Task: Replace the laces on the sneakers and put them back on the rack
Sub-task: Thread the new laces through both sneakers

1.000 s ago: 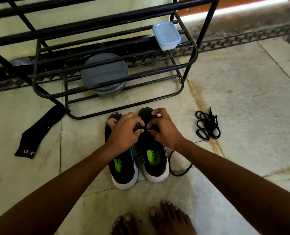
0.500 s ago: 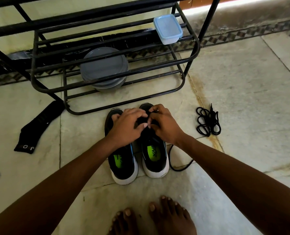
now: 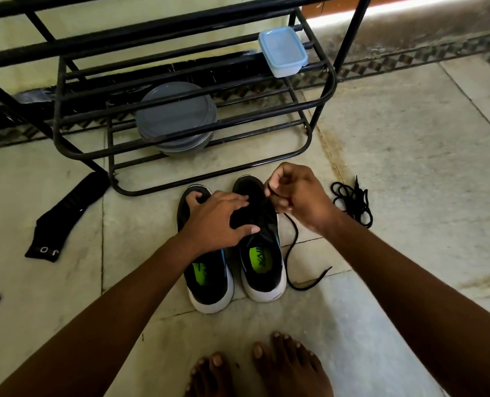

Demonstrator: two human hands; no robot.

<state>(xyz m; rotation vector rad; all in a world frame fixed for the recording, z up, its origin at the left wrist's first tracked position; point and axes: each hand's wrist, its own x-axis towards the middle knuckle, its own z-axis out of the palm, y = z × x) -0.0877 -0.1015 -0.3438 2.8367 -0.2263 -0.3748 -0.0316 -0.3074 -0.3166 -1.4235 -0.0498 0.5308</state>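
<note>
Two black sneakers (image 3: 235, 253) stand side by side on the floor before the rack (image 3: 180, 110). The left hand (image 3: 215, 222) rests open across both; the right hand (image 3: 298, 196), earlier pressed beside it, now pinches one lace (image 3: 294, 239) lifted. A second, coiled lace (image 3: 352, 202) lies right of the sneakers.

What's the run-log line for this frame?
phase: lacing right sneaker | left hand: braces sneaker | right hand: pinches lace | spare lace: floor | rack: no sneakers
</note>
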